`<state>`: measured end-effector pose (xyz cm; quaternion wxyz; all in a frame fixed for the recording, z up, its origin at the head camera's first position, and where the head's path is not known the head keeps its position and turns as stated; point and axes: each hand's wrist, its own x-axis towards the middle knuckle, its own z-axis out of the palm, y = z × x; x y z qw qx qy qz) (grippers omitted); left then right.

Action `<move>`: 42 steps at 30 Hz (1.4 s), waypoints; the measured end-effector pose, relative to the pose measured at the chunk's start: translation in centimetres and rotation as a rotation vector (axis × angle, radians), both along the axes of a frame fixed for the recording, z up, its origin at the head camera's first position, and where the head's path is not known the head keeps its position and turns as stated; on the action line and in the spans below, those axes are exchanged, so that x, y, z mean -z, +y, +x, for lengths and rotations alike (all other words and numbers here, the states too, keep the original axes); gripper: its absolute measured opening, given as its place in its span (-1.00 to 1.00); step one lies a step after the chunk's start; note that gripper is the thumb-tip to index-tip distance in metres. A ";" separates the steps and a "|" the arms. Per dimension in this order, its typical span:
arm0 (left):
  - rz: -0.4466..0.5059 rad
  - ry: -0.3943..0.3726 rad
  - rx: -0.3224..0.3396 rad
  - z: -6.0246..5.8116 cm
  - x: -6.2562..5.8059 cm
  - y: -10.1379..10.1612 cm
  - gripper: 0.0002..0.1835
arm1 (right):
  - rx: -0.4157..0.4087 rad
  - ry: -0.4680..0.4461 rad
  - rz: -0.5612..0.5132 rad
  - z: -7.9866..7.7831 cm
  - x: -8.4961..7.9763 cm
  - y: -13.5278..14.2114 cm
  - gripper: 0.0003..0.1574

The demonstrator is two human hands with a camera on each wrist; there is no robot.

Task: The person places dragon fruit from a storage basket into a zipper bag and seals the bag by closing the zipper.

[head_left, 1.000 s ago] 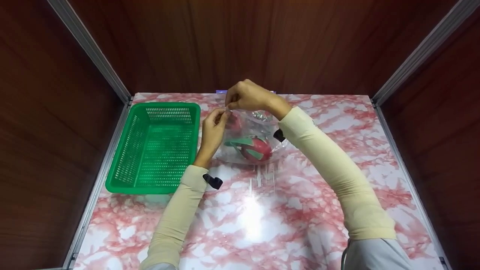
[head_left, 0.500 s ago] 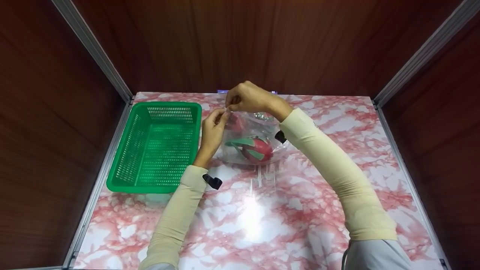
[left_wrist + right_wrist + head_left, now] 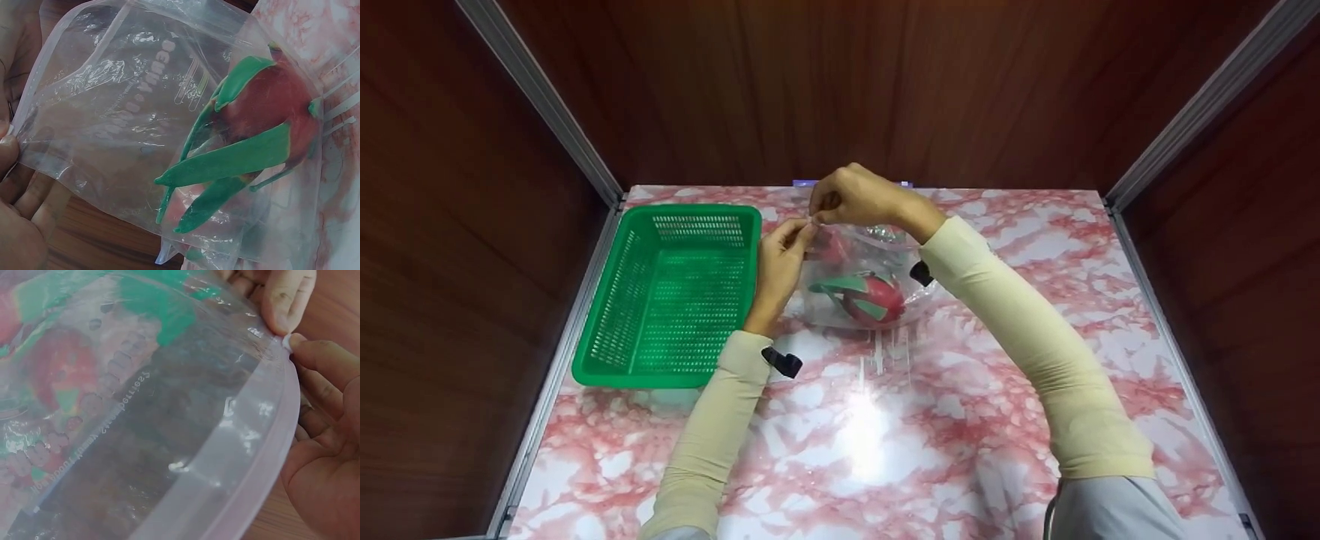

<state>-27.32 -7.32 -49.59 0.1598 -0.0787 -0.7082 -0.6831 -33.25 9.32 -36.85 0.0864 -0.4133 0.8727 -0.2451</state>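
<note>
Both hands meet at the top left corner of a clear plastic zip bag (image 3: 851,315) with printed lettering. My left hand (image 3: 781,262) pinches that corner between thumb and finger. From above, my right hand (image 3: 859,196) pinches the rim right beside it, its fingers bent down. A small white zip slider (image 3: 288,343) shows between the fingertips in the right wrist view. Inside the bag lies a red dragon fruit (image 3: 264,104) with long green scales. Behind the bag's upper part, more red (image 3: 834,246) shows, blurred by the plastic.
A green perforated plastic basket (image 3: 679,300) stands to the left, close beside the left forearm. A purple strip (image 3: 804,183) lies at the back edge of the marbled table (image 3: 960,450). Dark wood panels (image 3: 840,90) enclose the table at the back and both sides.
The left hand has shifted slightly left, its fingertips still at the bag's corner. The right hand, the bag and the basket stay almost where they were.
</note>
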 end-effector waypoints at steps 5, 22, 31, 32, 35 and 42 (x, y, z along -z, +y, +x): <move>0.003 -0.006 -0.003 0.0 -0.2 -0.1 -0.80 | 0.002 -0.018 0.015 0.0 0.0 0.2 -0.87; 0.030 0.016 -0.033 -0.4 0.2 -0.8 -0.80 | 0.005 -0.017 0.022 -0.5 0.3 1.6 -0.89; 0.019 0.014 -0.042 -0.4 0.3 -1.0 -0.81 | 0.015 -0.046 0.034 -0.7 0.5 2.7 -0.90; 0.017 0.013 -0.047 -0.4 0.3 -1.0 -0.81 | 0.015 -0.050 0.035 -0.7 0.5 2.8 -0.89; 0.002 0.017 -0.054 -0.4 0.3 -1.2 -0.79 | 0.013 -0.056 0.043 -0.7 0.5 3.0 -0.88; -0.035 0.059 -0.070 -0.4 0.4 -1.5 -0.79 | 0.010 -0.063 0.041 -0.8 0.5 3.9 -0.91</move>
